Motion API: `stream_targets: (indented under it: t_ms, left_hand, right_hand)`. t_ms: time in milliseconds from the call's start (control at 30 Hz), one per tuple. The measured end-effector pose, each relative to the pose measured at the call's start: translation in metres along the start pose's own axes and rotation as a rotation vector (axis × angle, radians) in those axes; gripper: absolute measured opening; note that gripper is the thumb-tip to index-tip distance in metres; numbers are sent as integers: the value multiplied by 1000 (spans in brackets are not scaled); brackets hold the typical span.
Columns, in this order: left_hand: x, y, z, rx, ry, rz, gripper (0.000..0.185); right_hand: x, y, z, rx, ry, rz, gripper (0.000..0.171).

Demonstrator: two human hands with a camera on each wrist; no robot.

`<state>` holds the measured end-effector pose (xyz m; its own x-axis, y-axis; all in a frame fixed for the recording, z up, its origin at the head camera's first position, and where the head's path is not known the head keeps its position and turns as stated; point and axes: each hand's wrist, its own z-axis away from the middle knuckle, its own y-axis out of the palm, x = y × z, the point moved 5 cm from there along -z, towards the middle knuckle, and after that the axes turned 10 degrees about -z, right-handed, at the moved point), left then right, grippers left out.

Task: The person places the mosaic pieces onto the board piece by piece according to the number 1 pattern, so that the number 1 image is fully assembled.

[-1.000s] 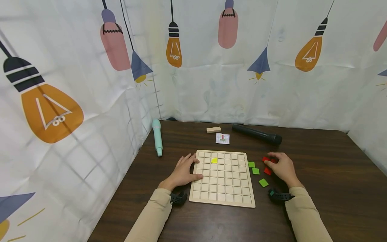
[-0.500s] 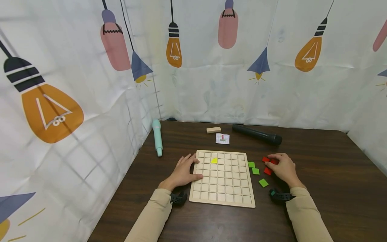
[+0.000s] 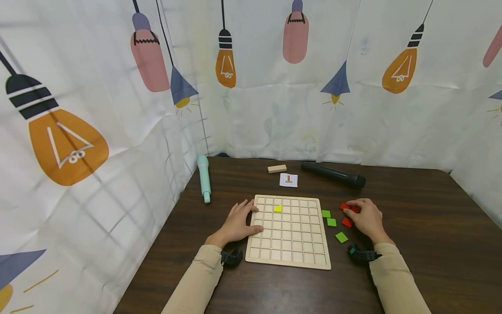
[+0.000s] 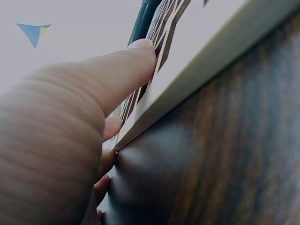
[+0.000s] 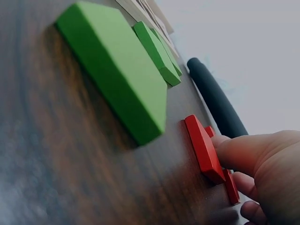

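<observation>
Dark wood grain covers the table (image 3: 412, 244), which sits inside white curtains (image 3: 98, 109) printed with light bulbs. On it lies a pale wooden grid board (image 3: 289, 231), and only one cell is filled, by a yellow triangle (image 3: 278, 208) near the far edge, so the filling looks barely begun and nearly every square is left bare. The left hand (image 3: 239, 222) rests flat at the board's left edge, its fingers (image 4: 124, 70) straight and the thumb lying on the frame, gripping nothing. The right hand (image 3: 364, 216) lies on the table right of the board, its fingers (image 5: 239, 152) curled down onto the thin red tiles (image 5: 204, 149), touching their edge; whether one is actually pinched I cannot tell. Three flat green square tiles (image 3: 331, 222) lie loose between board and hand.
</observation>
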<state>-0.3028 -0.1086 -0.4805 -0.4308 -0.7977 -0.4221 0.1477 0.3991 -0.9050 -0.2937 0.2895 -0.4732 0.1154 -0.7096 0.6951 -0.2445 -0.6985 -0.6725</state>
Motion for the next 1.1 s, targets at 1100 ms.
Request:
stream_targets:
  t_ms: [1100]
  left_hand:
    - [0, 0, 0, -8, 6, 14, 58]
  right_hand:
    - [51, 32, -3, 17, -106, -66, 31]
